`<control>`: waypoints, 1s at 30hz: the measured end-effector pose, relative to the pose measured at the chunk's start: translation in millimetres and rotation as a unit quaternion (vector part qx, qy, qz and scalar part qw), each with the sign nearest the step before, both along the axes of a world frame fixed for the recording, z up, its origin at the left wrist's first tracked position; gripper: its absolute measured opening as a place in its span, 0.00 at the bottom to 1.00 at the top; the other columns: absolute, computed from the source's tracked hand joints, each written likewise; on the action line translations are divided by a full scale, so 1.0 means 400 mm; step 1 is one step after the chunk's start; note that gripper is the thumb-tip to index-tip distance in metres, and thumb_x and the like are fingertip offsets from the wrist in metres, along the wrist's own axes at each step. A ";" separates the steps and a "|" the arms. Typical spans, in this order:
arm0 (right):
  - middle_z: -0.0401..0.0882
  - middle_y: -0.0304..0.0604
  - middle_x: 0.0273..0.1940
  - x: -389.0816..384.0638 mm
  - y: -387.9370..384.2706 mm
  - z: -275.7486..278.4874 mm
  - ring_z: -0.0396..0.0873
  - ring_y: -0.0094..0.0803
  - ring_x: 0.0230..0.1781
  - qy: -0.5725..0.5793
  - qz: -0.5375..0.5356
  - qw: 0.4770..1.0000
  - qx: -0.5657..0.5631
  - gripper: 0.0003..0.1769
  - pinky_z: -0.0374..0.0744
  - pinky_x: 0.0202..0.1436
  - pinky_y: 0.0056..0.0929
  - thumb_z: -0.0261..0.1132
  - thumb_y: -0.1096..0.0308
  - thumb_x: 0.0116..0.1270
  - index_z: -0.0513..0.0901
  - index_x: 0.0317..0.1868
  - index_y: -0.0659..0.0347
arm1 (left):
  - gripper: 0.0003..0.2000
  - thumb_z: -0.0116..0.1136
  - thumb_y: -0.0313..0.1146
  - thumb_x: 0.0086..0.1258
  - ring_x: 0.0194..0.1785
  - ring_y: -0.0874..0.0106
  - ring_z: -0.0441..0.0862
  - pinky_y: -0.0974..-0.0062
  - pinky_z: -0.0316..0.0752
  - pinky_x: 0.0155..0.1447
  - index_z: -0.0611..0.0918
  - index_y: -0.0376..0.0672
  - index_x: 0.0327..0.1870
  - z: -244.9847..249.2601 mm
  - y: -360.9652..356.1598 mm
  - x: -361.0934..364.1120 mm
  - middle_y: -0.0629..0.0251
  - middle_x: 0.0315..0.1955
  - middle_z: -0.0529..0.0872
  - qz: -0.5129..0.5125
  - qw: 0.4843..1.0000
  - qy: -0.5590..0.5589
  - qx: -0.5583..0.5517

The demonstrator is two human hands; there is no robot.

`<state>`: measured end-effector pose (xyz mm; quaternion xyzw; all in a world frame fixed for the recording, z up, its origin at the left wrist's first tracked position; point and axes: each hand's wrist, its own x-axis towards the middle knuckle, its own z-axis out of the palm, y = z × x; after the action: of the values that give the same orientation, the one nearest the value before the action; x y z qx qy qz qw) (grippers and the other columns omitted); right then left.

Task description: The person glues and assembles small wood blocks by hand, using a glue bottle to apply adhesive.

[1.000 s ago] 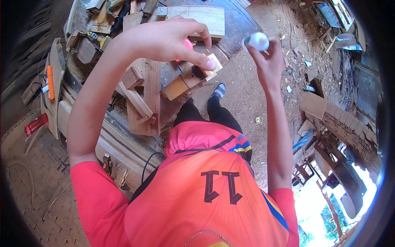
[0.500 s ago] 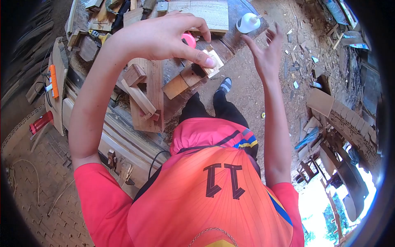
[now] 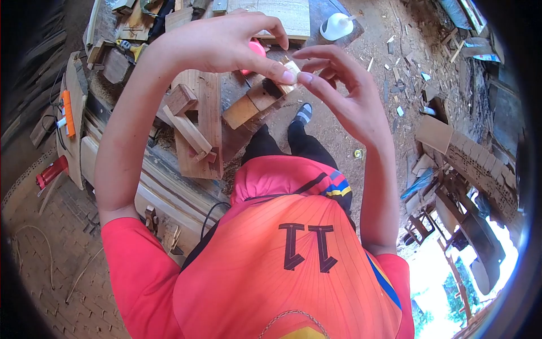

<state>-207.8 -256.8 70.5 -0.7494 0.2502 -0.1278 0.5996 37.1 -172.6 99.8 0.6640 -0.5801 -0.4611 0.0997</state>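
Small pale wooden block (image 3: pixel 291 65): pinched in left hand (image 3: pixel 226 45), empty right hand (image 3: pixel 339 90) fingering it; I judge it not yet fitted.

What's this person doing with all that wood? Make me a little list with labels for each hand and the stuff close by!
Left hand: pinches a small pale wood piece above the workbench
Pink thing: peeks out under the left palm; too hidden to name
Right hand: fingertips meet the left thumb at the wood piece; grip unclear
White bottle: stands on the bench, apart from both hands
Below the hands: wooden blocks and planks
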 end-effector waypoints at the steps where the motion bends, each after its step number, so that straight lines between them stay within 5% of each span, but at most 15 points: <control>1: 0.88 0.34 0.37 0.002 0.000 -0.007 0.76 0.17 0.33 -0.007 0.005 1.000 0.022 0.20 0.74 0.38 0.20 0.73 0.60 0.73 0.86 0.61 0.56 | 0.33 0.76 0.60 0.64 0.64 0.60 0.76 0.66 0.71 0.68 0.83 0.44 0.60 -0.001 0.002 0.000 0.57 0.54 0.81 -0.001 1.000 -0.001 -0.005; 12: 0.82 0.31 0.32 0.008 -0.015 -0.016 0.73 0.15 0.32 -0.016 0.027 0.995 0.093 0.18 0.74 0.37 0.21 0.71 0.62 0.74 0.87 0.61 0.56 | 0.33 0.76 0.59 0.63 0.69 0.63 0.76 0.56 0.69 0.77 0.83 0.46 0.62 0.005 -0.012 0.004 0.62 0.61 0.81 -0.021 1.000 0.017 -0.001; 24: 0.82 0.33 0.31 0.012 -0.012 -0.009 0.76 0.17 0.33 -0.027 0.034 0.996 0.079 0.15 0.77 0.39 0.23 0.68 0.66 0.73 0.89 0.57 0.57 | 0.32 0.79 0.53 0.63 0.73 0.65 0.74 0.59 0.67 0.80 0.82 0.48 0.65 -0.018 -0.003 0.012 0.66 0.64 0.80 -0.055 0.992 0.011 -0.115; 30: 0.85 0.36 0.32 0.010 -0.011 -0.009 0.79 0.18 0.33 -0.029 0.036 0.997 0.055 0.15 0.78 0.40 0.24 0.69 0.65 0.72 0.89 0.56 0.57 | 0.31 0.76 0.50 0.68 0.74 0.68 0.74 0.60 0.64 0.82 0.80 0.47 0.69 -0.008 0.034 -0.001 0.67 0.68 0.79 0.056 0.988 0.089 -0.112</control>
<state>-203.6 -261.4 66.7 -0.7197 0.2123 -0.1133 0.6512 36.5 -158.9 96.7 0.6361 -0.5791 -0.4440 0.2506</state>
